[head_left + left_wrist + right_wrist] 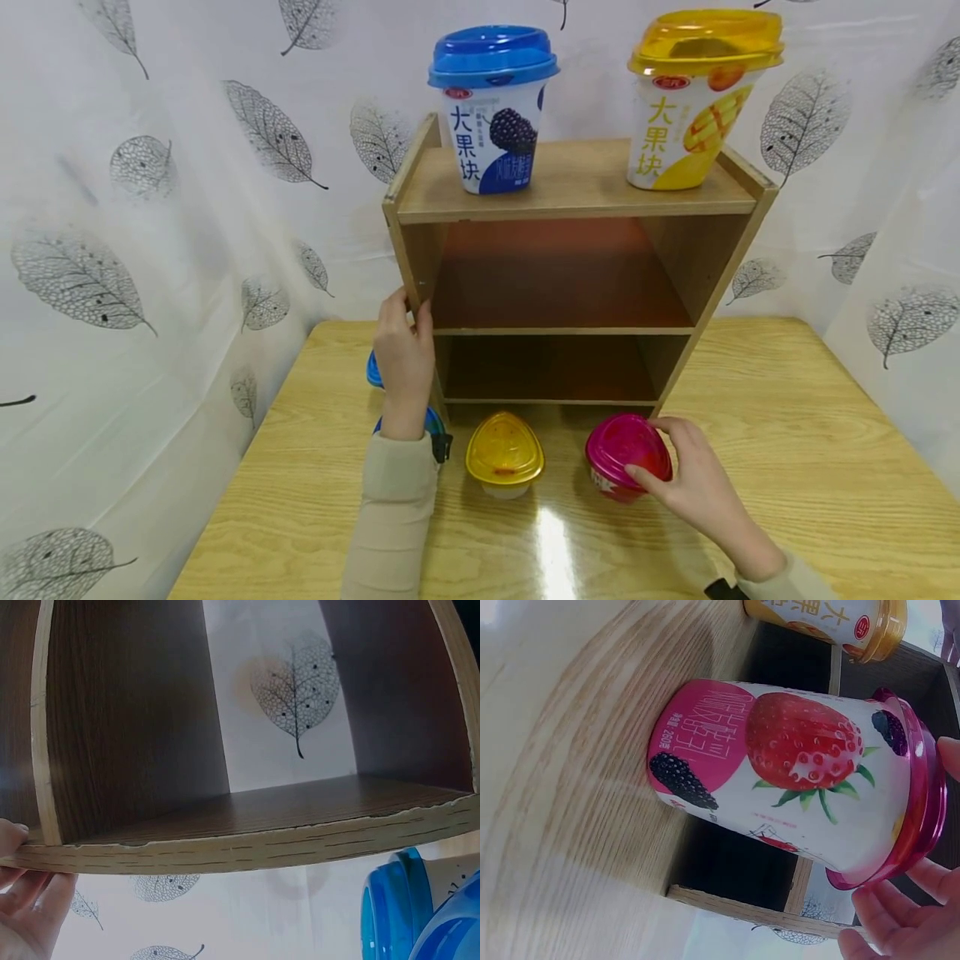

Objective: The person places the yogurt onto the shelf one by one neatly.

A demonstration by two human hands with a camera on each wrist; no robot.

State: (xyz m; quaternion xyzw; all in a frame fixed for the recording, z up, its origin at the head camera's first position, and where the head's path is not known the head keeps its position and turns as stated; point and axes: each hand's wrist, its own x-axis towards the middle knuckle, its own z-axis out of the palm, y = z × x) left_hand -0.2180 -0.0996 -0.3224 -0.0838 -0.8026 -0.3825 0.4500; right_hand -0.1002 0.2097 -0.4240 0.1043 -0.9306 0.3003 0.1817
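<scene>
My left hand (405,350) grips the front edge of the left side panel of a small wooden shelf (562,331). In the left wrist view its thumb and fingers pinch the panel's edge (247,853) from both sides. On the right, my right hand (693,479) holds a yogurt cup with a pink lid (622,442) by the lid, thumb on the near side and fingers on the far side. Strawberry and blackberry pictures cover that cup's wall (802,750) in the right wrist view. It stands in front of the shelf's right end.
A yellow-lidded cup (505,454) stands before the shelf's middle. Two blue-lidded cups (394,900) are at the left, partly hidden by my left arm. On the shelf's top board stand a blue-lidded cup (495,112) and another yellow-lidded cup (693,104). Leaf-patterned cloth (187,250) hangs behind.
</scene>
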